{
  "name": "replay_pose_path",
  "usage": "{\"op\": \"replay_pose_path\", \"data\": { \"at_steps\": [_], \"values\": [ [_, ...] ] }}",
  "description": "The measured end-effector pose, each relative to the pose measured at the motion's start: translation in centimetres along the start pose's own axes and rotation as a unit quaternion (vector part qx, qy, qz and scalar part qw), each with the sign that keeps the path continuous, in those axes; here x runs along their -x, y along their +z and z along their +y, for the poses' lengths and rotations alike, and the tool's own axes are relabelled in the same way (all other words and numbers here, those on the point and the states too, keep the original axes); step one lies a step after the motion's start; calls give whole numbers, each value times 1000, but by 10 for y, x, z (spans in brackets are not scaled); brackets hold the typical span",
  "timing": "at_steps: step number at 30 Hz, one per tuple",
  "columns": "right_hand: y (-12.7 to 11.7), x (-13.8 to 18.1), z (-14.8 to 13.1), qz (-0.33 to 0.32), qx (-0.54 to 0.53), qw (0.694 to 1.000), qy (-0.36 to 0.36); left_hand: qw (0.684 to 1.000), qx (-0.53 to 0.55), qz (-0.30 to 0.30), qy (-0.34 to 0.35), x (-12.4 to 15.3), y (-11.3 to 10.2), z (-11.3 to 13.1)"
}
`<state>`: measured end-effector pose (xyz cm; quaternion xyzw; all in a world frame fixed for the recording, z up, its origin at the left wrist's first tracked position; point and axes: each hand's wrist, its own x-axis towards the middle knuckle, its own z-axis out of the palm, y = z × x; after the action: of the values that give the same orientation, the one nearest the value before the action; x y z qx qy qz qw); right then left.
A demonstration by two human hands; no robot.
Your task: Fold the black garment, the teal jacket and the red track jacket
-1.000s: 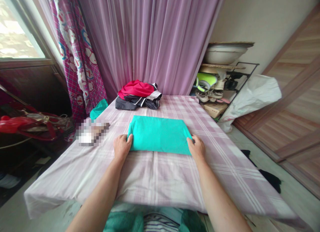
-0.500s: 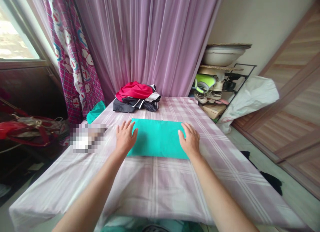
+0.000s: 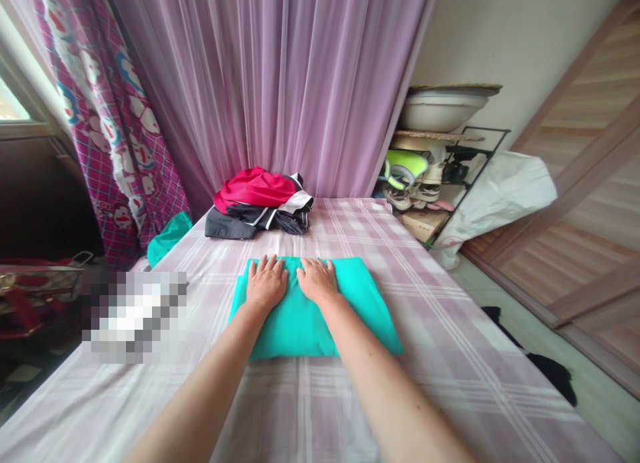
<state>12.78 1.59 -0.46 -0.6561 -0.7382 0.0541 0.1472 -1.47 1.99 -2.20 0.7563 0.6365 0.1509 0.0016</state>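
Clock: 12 = straight ahead. Purple curtain [image 3: 280, 76] hangs at 12, behind the plaid-covered desk [image 3: 460, 383]. Shoe rack [image 3: 483, 138] at 1 o'clock, past the desk's far end. Folded teal cloth [image 3: 300, 336] lies flat on the desk at 12. Garment pile [image 3: 257, 190], red, dark and white: between 11 and 12, beyond the teal cloth, apart from it. Left hand [image 3: 267, 283] palm down on the cloth's 11 o'clock part; right hand [image 3: 317, 278] likewise at its 12. Fingers of both extended, slightly parted, released, resting on the fabric.
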Motion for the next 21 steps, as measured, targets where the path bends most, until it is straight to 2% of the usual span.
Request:
{"op": "replay_pose_path", "data": {
  "at_steps": [4, 13, 21],
  "values": [
    [18, 6, 5, 44, -22, 999, -5, 1000, -11, 17, 4, 4, 3, -1],
    [21, 8, 5, 39, -20, 999, -12, 999, -39, -16, 3, 4, 2, 1],
    [30, 8, 5, 29, -7, 999, -10, 999, -38, -18, 1, 4, 4, 2]
  ]
}}
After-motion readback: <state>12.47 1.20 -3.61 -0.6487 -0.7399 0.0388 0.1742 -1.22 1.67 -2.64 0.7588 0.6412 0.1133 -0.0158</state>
